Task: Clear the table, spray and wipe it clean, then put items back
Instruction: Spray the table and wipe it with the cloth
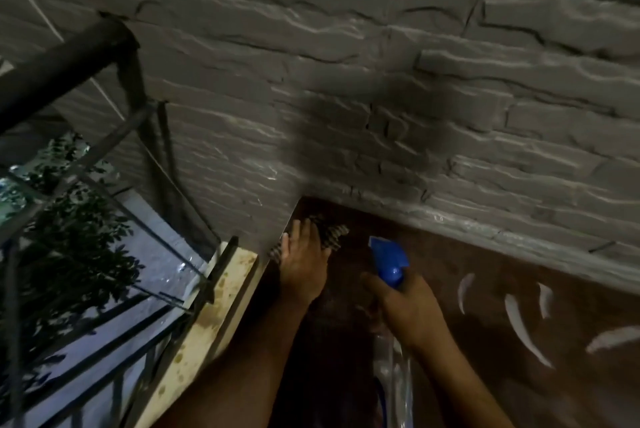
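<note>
The brown table (485,289) with pale leaf marks fills the lower right and runs into a corner by the wall. My left hand (303,263) lies flat on a patterned cloth (334,233) in that far left corner, pressing it onto the tabletop. My right hand (407,309) grips a clear spray bottle (394,368) by the neck. Its blue spray head (388,259) points toward the cloth. The scene is dim and slightly blurred.
A grey stone-textured wall (346,81) borders the table's far side. Left of the table stands a stained pale ledge (214,316), then a dark metal railing (69,56) with glass and foliage beyond.
</note>
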Available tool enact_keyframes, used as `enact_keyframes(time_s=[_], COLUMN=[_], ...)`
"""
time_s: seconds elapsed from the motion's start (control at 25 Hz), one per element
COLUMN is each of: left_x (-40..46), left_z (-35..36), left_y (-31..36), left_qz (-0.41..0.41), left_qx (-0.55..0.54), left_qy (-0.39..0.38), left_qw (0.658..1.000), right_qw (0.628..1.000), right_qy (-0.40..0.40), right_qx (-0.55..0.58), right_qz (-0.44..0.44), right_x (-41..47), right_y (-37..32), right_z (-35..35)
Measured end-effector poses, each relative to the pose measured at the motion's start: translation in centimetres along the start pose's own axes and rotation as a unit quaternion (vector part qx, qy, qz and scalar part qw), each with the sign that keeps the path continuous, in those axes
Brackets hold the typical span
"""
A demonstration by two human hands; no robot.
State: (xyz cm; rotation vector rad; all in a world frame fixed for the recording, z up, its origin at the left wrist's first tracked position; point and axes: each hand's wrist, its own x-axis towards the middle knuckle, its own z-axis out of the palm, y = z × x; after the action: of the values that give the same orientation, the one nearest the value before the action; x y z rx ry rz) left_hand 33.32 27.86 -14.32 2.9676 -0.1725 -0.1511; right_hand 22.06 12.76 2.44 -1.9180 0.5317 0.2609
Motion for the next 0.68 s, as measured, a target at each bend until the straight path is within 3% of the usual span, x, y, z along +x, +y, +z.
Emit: enact_keyframes(time_s=[0.12,0.16,0.28,0.32,0.36,0.44,0.48,0.52,0.64,0.68], left_x=[7.3,7.6,1.3,-0.2,0.0,4.1,5.9,6.4,0.7,-0.4], left_z=[-2.5,-2.2,0.8,1.0,0.8,-0.8,-1.8,-2.0,1.4,1.7], left_y=[1.1,2.6,3.6,2.3,1.3,1.2,2.6,4.4,5.8,3.8], left_qz=[-0.079,-0.048,0.172,0.18,0.15,0.002,-0.048,-0.047,0.187,0.224], left_qx=[-0.059,-0.05,-0.027,-0.014,-0.023,-0.04,-0.041,-0.043,-0.031,-0.012], left_qy=[-0.048,-0.051,-0.04,-0.007,0.028,0.046,0.004,-0.021,-0.038,-0.036], left_qw=[0.994,0.996,0.984,0.984,0.988,0.998,0.998,0.998,0.981,0.974], right_qw=[1.0,1.0,1.0,1.0,1.0,1.0,1.0,0.999,0.999,0.999], right_qy=[0.001,0.001,-0.009,-0.008,-0.003,0.017,0.025,0.031,0.019,0.019], right_qx=[0.0,0.003,-0.006,-0.01,-0.01,-0.004,0.001,0.007,0.017,0.022], right_qz=[0.003,0.002,0.006,0.009,0.015,0.018,0.019,0.021,0.04,0.046], right_x=[0.6,0.9,1.2,1.2,1.0,1.0,1.2,1.4,1.2,1.1], right_y=[-0.1,-0.1,-0.2,-0.1,0.1,0.3,0.5,0.8,1.2,1.3], right_z=[-0.4,-0.6,-0.7,-0.7,-0.6,-0.7,-0.9,-1.3,-1.5,-1.5])
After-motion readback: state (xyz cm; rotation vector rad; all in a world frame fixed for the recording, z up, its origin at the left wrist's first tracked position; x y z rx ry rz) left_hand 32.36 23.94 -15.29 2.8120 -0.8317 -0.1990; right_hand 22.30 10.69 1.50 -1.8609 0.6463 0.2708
